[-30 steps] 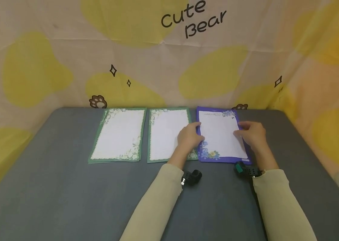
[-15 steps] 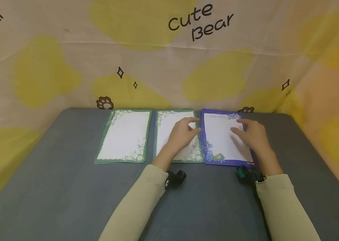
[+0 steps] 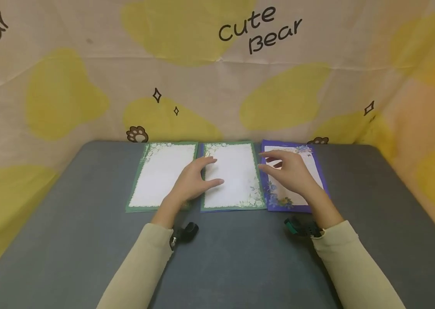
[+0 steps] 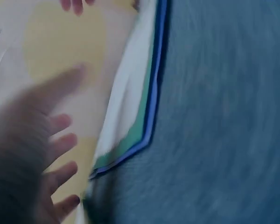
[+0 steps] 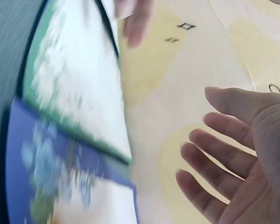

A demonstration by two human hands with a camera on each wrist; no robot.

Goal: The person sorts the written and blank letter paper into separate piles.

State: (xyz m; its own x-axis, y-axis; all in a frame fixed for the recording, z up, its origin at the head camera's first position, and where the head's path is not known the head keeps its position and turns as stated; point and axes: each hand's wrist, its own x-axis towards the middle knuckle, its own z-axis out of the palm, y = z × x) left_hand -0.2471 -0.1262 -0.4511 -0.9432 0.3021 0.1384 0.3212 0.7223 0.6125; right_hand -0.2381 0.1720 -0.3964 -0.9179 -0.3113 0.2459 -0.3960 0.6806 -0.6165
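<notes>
Three stacks of bordered stationery paper lie in a row on the table in the head view. Green floral borders frame the left stack (image 3: 157,174) and the middle stack (image 3: 231,171); a purple-blue edge shows beneath the middle one. The right stack (image 3: 274,202) has a purple border with blue flowers. My left hand (image 3: 190,182) is over the gap between the two green stacks, thumb and fingers spread with nothing between them. Over the purple stack hovers my right hand (image 3: 288,171), fingers parted and bare, covering part of its sheet. In the right wrist view its fingers (image 5: 214,168) are loosely extended.
The grey table (image 3: 233,257) reaches toward me in front of the papers. A printed cloth (image 3: 209,86) with yellow patches hangs right behind the table's back edge. Each wrist carries a small black camera, such as the left wrist camera (image 3: 188,231).
Both hands have left the edges of the purple stack and moved left. The left hand has passed across the middle green stack; the right has come over the purple sheet. The head view has shifted slightly.
</notes>
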